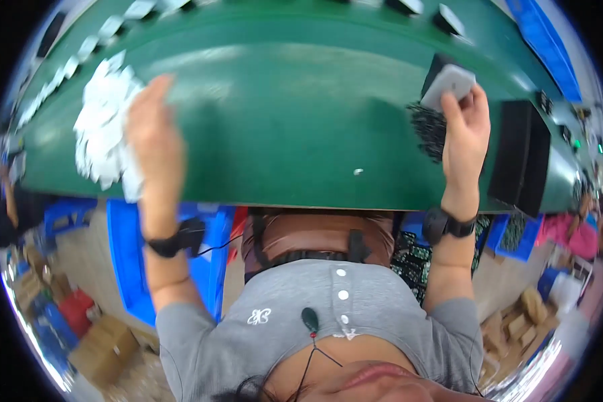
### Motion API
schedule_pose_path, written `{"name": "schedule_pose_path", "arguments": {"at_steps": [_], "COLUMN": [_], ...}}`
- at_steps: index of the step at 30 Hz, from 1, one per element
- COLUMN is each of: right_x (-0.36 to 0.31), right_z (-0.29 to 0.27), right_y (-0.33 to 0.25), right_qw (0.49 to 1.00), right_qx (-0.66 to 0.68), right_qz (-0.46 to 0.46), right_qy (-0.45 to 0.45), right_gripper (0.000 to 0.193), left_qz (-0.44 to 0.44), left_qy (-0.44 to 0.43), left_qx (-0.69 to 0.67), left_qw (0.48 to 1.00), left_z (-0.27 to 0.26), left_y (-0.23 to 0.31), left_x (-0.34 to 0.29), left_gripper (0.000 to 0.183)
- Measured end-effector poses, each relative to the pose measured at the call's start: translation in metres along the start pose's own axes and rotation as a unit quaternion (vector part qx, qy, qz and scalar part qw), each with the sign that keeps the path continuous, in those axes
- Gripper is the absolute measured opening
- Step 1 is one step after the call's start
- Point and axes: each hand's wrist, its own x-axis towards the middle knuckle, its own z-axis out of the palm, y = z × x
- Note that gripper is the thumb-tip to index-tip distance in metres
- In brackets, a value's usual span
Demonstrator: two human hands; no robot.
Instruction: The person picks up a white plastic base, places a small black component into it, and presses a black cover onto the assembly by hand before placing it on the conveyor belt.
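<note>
My right hand (pixel 467 134) is raised over the right part of the green table, with thumb and fingers closed on a small pale grey, flat, rounded piece (pixel 451 82). Just behind that piece is a black block-like thing (pixel 435 65), partly hidden by it. A heap of thin black pieces (pixel 427 131) lies beside my right wrist. On the left, my left hand (pixel 155 130) is smeared by motion at the edge of a pile of white, paper-like slips (pixel 104 127); whether its fingers hold anything does not show.
The green table (pixel 295 127) spans the view, with a tiny white scrap (pixel 358 172) near its front edge. A long black box (pixel 521 157) stands at the right. White items (pixel 111 27) line the far edge. Blue bins (pixel 130 261) sit below the table.
</note>
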Motion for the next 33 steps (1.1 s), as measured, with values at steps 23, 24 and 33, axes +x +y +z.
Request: {"name": "schedule_pose_path", "arguments": {"at_steps": [23, 24, 33], "right_x": [0.259, 0.245, 0.078], "right_z": [-0.182, -0.165, -0.055], "right_y": [0.064, 0.045, 0.004], "right_qw": [0.908, 0.891, 0.849], "right_qx": [-0.353, -0.392, -0.466], "right_qz": [0.224, 0.224, -0.209], "right_qy": [0.009, 0.05, -0.137], "right_gripper": [0.02, 0.019, 0.021], "left_qz": [0.045, 0.047, 0.042], "left_qy": [-0.277, -0.276, -0.248], "left_qx": [0.16, 0.159, 0.118], "left_qw": [0.947, 0.947, 0.961], "left_z": [-0.029, -0.028, -0.024], "left_y": [-0.088, -0.087, -0.084], "left_x": [0.027, 0.029, 0.037], "left_gripper": [0.034, 0.034, 0.025]}}
